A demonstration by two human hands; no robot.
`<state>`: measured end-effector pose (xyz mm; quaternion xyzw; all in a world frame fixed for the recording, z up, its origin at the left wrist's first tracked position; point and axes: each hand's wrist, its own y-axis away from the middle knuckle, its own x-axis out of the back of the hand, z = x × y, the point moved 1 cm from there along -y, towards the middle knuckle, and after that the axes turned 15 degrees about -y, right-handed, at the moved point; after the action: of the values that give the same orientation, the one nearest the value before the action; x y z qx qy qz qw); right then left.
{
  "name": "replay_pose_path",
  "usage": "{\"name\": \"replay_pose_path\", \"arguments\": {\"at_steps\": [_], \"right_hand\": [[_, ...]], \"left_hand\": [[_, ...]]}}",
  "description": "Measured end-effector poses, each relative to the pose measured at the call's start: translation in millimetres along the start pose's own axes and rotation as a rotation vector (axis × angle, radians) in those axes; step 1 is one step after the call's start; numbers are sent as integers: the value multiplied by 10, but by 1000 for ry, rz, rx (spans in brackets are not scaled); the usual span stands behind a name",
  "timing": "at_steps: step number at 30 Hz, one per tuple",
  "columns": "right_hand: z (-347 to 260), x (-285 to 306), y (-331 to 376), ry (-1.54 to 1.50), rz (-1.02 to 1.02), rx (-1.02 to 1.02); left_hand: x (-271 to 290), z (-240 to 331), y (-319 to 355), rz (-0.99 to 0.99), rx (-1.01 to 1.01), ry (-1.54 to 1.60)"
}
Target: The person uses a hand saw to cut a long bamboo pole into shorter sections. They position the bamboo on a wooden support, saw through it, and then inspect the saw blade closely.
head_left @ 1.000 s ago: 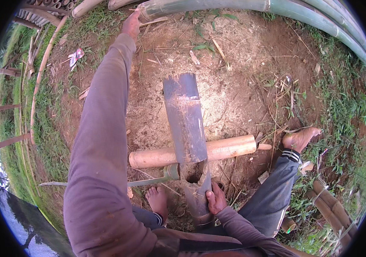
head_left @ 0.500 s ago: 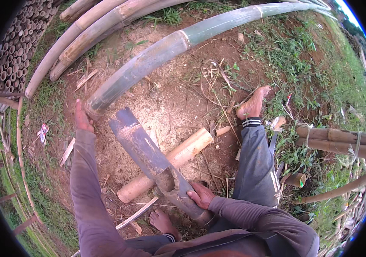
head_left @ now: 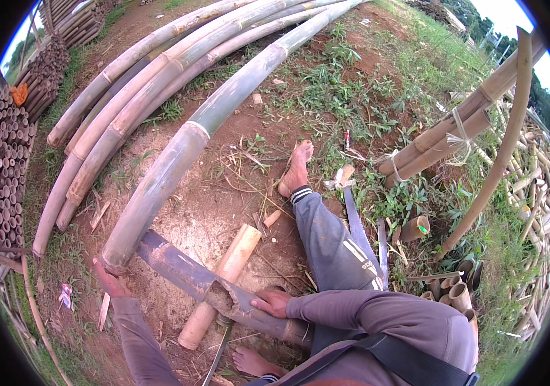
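A long grey-green bamboo pole [head_left: 172,154] curves in from the far side, its cut end low at the left. My left hand [head_left: 112,282] cups that end, fingers along its left side; the pole hides part of the hand. A dark bamboo piece [head_left: 182,265], notched open near its middle, lies across a short pale bamboo log [head_left: 239,251]. Its far end meets the side of the pole. My right hand [head_left: 273,302] is closed over its near part. Under the notched piece, beside the log, a thin flat strip [head_left: 218,354] sticks out toward me.
More bamboo poles [head_left: 104,132] lie at the far left, near stacked bamboo [head_left: 8,174]. My outstretched right leg [head_left: 336,235] is beside a saw [head_left: 355,222]. Tied bamboo poles [head_left: 439,145] and a leaning stick [head_left: 490,161] rise at the right. Sawdust [head_left: 178,206] covers the ground.
My view has turned and lifted, showing more of the far poles. My left hand has come closer round the pole's end. The notched piece now meets the pole; my right hand stays on it.
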<state>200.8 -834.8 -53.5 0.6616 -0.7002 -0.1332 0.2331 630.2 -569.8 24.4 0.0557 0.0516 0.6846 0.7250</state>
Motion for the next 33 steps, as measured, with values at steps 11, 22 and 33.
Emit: {"name": "replay_pose_path", "arguments": {"at_steps": [11,22,33], "right_hand": [[17,-41,-5,17,287,131],[95,417,-370,-442,522,219],[-566,682,-594,-788,510,162]], "left_hand": [[324,-432,1679,-40,-67,-433],[256,-187,1812,-543,0,-551],[200,-130,2184,-551,-65,-810]]}}
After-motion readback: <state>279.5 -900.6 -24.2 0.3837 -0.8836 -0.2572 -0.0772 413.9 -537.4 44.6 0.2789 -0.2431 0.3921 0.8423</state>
